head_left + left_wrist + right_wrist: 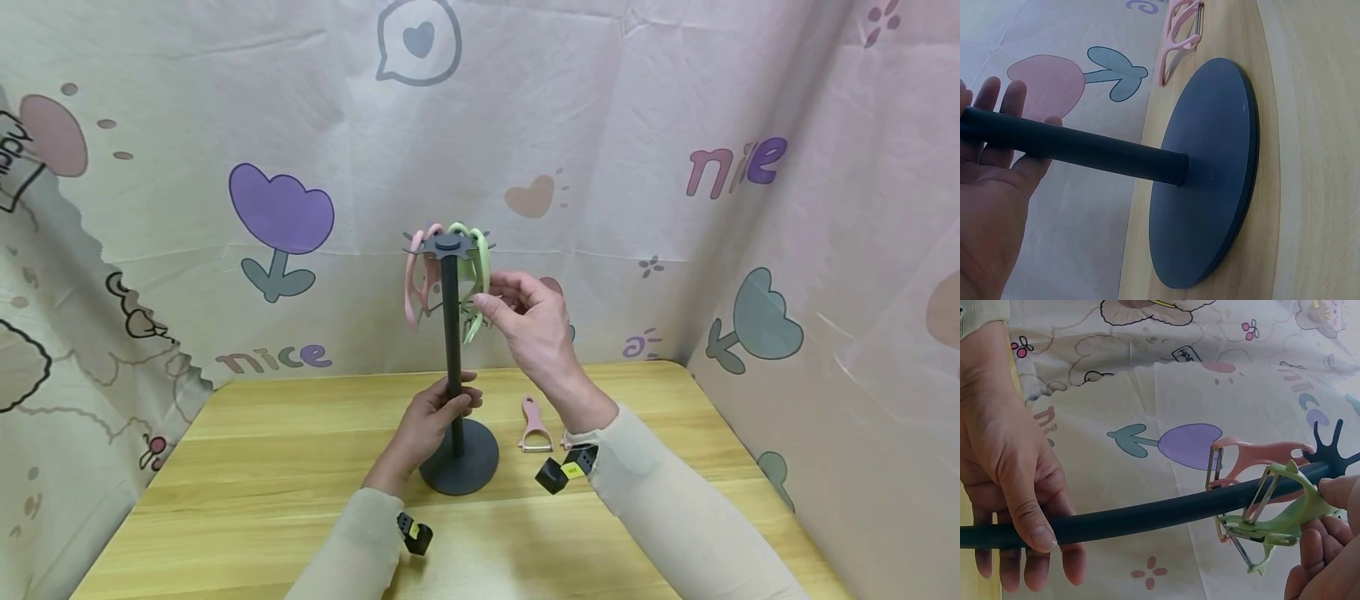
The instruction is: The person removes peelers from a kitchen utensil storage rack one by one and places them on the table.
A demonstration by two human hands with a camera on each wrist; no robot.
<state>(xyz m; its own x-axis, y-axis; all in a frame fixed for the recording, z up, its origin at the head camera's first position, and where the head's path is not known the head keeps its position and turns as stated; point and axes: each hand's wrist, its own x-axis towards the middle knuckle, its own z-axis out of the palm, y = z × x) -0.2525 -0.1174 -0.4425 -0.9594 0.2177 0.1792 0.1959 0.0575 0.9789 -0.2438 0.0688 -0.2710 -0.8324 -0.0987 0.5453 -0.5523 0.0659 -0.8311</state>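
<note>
A dark upright stand (452,333) with a round base (480,471) and a hooked top stands on the table. My left hand (426,423) holds its pole low down, thumb in front and fingers behind. Up by the hooks, my right hand (536,325) pinches the handle of a green peeler (1311,505) between thumb and fingers. Another green peeler hangs close beside it, partly overlapped. On the left side of the top hang pink peelers (410,287), their blades downward. The pole hides part of them in the right wrist view.
A pink peeler (531,412) lies on the wooden table (285,467) right of the base. A second pink peeler (566,440) beside it is mostly covered by my right wrist. Patterned cloth (360,150) hangs behind the table and at both sides.
</note>
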